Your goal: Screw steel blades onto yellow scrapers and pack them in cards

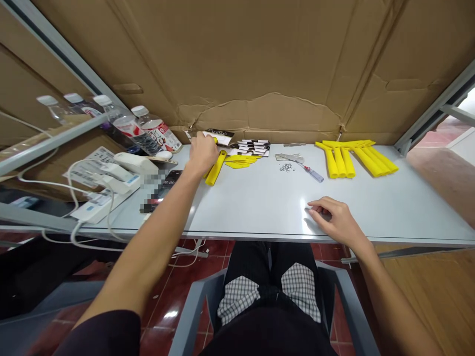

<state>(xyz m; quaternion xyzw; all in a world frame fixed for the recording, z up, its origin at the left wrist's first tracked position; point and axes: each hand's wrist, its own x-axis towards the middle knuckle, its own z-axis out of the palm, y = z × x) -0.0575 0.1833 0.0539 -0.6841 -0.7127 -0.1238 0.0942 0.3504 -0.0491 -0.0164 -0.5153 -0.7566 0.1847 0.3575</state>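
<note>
My left hand (204,153) reaches to the back left of the table, its fingers closed around a yellow plastic piece (215,140). Only a small bit of that piece shows past the fingers; the rest is hidden. Right beside the hand lies a yellow tube-shaped handle (215,170). Flat yellow pieces (241,161) are spread to its right, in front of a stack of white-and-black packets (254,147). My right hand (332,217) rests near the table's front edge, fingers loosely curled, thumb and forefinger slightly apart, with nothing seen in it.
A screwdriver (312,173) lies by a pile of small metal parts (286,168) and a clear bag (289,157). Yellow T-shaped scraper handles (339,160) are lined up at the back right. Left stand a phone (163,190), a power strip (107,200) with cables, and bottles (159,131). Cardboard (260,59) walls the back.
</note>
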